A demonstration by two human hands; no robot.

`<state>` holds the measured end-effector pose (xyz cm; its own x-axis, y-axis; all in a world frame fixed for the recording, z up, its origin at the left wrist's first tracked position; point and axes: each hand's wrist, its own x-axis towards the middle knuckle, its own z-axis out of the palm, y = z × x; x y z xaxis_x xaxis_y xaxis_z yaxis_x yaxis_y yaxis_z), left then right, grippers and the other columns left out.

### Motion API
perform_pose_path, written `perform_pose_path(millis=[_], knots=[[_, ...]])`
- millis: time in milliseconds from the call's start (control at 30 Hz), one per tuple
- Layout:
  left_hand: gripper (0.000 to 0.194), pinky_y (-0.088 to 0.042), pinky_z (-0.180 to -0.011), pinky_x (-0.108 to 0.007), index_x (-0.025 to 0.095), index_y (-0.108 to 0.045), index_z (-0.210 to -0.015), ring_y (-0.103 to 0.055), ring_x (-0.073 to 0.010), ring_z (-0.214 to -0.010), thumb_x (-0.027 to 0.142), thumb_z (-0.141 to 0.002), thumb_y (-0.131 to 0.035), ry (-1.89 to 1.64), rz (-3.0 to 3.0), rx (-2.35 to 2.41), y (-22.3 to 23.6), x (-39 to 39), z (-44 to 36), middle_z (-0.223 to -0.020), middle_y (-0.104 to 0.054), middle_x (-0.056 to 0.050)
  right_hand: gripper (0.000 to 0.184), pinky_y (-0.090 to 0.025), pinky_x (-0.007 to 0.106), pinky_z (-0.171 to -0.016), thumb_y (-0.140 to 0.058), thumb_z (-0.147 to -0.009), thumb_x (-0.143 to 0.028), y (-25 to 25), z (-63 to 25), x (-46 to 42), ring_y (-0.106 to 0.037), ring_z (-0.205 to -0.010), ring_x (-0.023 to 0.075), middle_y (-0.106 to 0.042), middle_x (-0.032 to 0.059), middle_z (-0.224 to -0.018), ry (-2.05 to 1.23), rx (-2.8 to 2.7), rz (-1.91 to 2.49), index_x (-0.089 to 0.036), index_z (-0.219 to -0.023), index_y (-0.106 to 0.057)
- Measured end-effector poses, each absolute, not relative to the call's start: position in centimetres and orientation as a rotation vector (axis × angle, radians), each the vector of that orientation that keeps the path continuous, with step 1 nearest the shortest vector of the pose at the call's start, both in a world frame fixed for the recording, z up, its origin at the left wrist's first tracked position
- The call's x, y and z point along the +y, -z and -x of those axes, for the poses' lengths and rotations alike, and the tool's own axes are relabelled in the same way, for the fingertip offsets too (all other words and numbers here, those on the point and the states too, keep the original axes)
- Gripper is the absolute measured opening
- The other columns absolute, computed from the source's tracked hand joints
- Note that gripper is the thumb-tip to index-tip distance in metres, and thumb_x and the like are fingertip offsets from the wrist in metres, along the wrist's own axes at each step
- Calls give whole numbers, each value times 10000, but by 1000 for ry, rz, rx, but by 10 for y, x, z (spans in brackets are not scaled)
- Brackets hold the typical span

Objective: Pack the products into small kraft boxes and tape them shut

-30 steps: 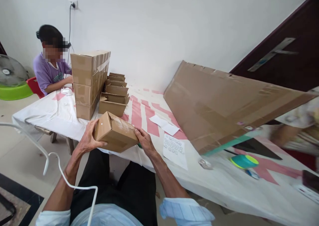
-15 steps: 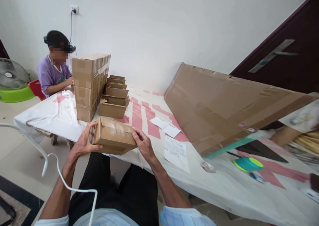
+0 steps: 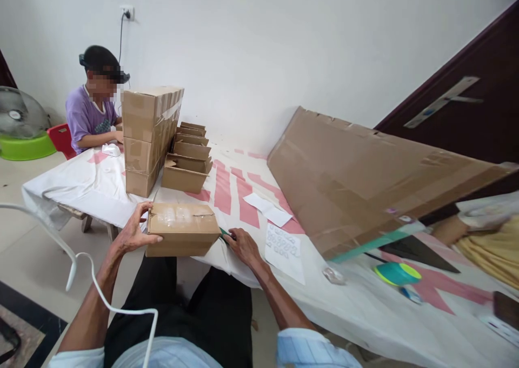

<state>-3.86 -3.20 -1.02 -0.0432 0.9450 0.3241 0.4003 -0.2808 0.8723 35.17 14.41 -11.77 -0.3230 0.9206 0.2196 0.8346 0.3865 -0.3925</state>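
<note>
My left hand point(image 3: 132, 234) is closed round the left end of a small taped cardboard box point(image 3: 182, 225), which lies level at the near edge of the white-and-pink covered table point(image 3: 81, 184). To the right of the box, my right hand point(image 3: 244, 245) rests on the table with its fingers stretched out. Its fingertips reach a thin green thing point(image 3: 224, 232) that pokes out from under the box. I cannot tell whether the fingers grip it.
A stack of sealed boxes point(image 3: 148, 135) and a row of open boxes point(image 3: 187, 162) stand behind. A big cardboard sheet point(image 3: 357, 173) leans at the right, with a label sheet point(image 3: 284, 243), paper slips point(image 3: 267, 207) and a teal disc point(image 3: 397, 273) nearby. A person in purple point(image 3: 91, 114) sits at the far left, and another person's arm point(image 3: 450, 228) shows at the right.
The box has been turned from tilted to level and lowered to the table edge. My right hand has let go of it and dropped to the table beside the green thing.
</note>
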Motion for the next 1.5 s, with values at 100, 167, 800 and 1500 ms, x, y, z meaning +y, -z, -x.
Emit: perform_pose_path(millis=[100, 167, 800, 1500], knots=[[774, -484, -1156, -548, 282, -478, -1256, -502, -375, -1488, 410, -656, -951, -1346, -1678, 1392, 13, -30, 38, -1607, -460, -153, 254, -494, 390, -899, -610, -940, -386, 117, -345, 141, -665, -1051, 299, -735, 129, -1114, -271, -2332, 1464, -216, -1093, -721], [756, -484, -1162, -542, 272, -471, -1224, -507, -365, -1481, 399, -656, -953, -1365, -1667, 1380, 14, -29, 37, -1611, -460, -159, 234, -485, 391, -895, -576, -937, -362, 114, -341, 138, -655, -1052, 300, -725, 132, -1096, -284, -2340, 1452, -209, -1053, -709], [783, -500, -1130, -553, 278, -569, -1365, -516, -368, -1431, 399, -678, -925, -1296, -1723, 1399, 12, -24, 35, -1515, -511, -122, 446, -516, 336, -749, -636, -929, -628, -73, -255, 84, -661, -772, 225, -753, 47, -826, -814, -2111, 796, -214, -848, -779], [803, -517, -1119, -552, 299, -556, -1377, -499, -377, -1455, 411, -676, -931, -1300, -1738, 1404, 17, -23, 35, -1554, -487, -112, 327, -404, 284, -699, -632, -1019, -473, -106, -228, 114, -668, -795, 193, -775, 52, -872, -247, -2627, 556, -226, -885, -799]])
